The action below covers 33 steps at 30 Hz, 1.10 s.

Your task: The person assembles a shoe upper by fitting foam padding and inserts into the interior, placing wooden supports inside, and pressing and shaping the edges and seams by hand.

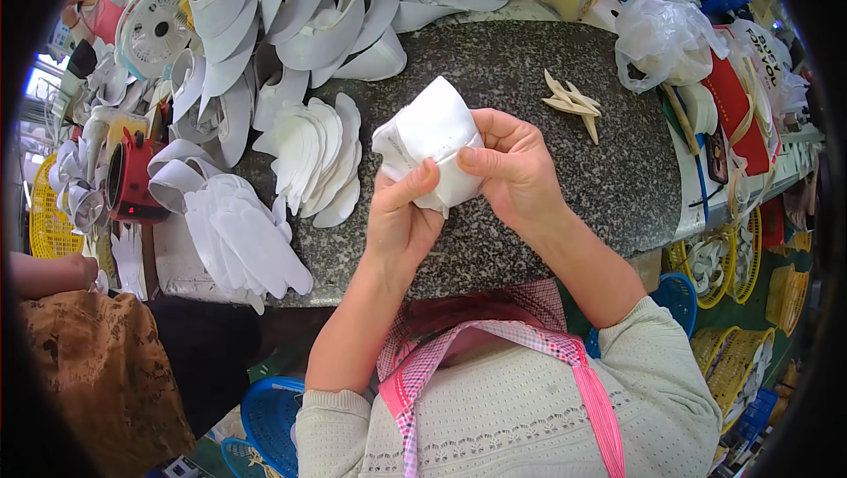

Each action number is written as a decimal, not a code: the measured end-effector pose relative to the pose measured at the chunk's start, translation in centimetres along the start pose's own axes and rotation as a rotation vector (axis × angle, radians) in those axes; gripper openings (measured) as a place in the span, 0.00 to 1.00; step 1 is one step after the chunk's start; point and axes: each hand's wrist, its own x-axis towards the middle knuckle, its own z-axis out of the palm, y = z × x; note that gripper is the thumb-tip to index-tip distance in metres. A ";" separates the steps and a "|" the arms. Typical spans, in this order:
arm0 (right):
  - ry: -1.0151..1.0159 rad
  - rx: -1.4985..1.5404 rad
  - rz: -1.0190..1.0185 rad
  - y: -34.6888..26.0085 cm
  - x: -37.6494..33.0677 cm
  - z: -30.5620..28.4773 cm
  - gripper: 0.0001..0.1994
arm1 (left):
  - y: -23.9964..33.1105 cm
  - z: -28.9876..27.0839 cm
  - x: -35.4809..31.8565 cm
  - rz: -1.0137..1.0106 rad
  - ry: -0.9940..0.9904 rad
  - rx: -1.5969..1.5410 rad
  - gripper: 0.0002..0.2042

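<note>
Two bare hands share one folded white piece (pixel 434 120), held up over the left-hand half of the speckled stone slab (pixel 609 200). Its long axis appears to run roughly toward the slab's far edge, with a rounded end pointing that way and the near end between the thumbs. The left hand (pixel 401 213) pinches the near left part, thumb on top; the right hand (pixel 522 173) grips the right side, thumb tip lying on a crosswise seam or fold. Neither hand is nearer, since both touch the piece; the thumb tips face each other, a little apart, and that narrow gap along the fold looks like the relation that matters. The other fingers curl mostly out of sight underneath, so their exact spread I cannot tell. Slender tan pieces (pixel 578 107) lie on the slab's far right part, and flat white sole-shaped pieces (pixel 304 151) fan out at its left side.
</note>
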 end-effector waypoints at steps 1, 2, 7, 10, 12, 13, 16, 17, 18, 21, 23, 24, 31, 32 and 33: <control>0.008 0.010 0.026 0.1 0.1 -0.2 0.14 | 0.3 0.0 0.1 0.016 -0.026 0.086 0.24; 0.007 0.012 0.027 0.0 0.1 -0.2 0.14 | 0.6 0.0 0.1 0.030 -0.050 0.170 0.25; 0.017 -0.463 -0.083 0.5 -0.7 0.5 0.12 | 2.1 0.8 0.4 0.102 0.083 0.492 0.22; 0.001 -0.342 -0.043 1.4 -0.8 -0.3 0.12 | 1.7 0.5 0.3 0.114 0.087 0.455 0.20; -0.017 -0.261 -0.016 1.5 -0.8 -0.6 0.13 | 1.4 0.3 0.2 0.096 0.091 0.420 0.19; -0.038 -0.167 0.015 1.4 -0.7 -0.6 0.12 | 1.3 0.2 0.2 0.047 0.081 0.361 0.19; -0.068 -0.048 0.064 1.1 -0.1 -1.2 0.11 | 1.1 0.0 0.3 0.020 0.087 0.299 0.18; -0.072 -0.023 0.087 1.1 -0.1 -1.4 0.11 | 0.9 0.0 0.2 0.038 0.108 0.294 0.18; -0.071 -0.024 0.087 1.0 -0.1 -1.5 0.11 | 0.8 0.0 0.2 0.037 0.108 0.292 0.18; -0.047 -0.092 0.069 0.6 -0.2 -1.3 0.10 | 0.9 0.2 0.0 0.097 0.145 0.362 0.18; -0.051 0.000 0.143 0.1 0.1 -1.2 0.08 | 1.1 0.9 -0.2 0.102 0.189 0.252 0.20; -0.051 0.000 0.143 -0.1 0.1 -1.0 0.08 | 1.3 1.2 -0.3 0.103 0.189 0.252 0.20; -0.121 -0.149 0.105 -0.5 0.4 -1.0 0.09 | 1.7 1.1 -0.7 0.181 0.039 0.546 0.25; -0.161 -0.074 0.168 -0.6 0.4 -1.3 0.10 | 1.7 1.1 -0.7 0.170 0.051 0.529 0.26; -0.158 -0.074 0.167 -0.4 0.4 -1.3 0.10 | 1.6 1.1 -0.8 0.167 0.050 0.529 0.26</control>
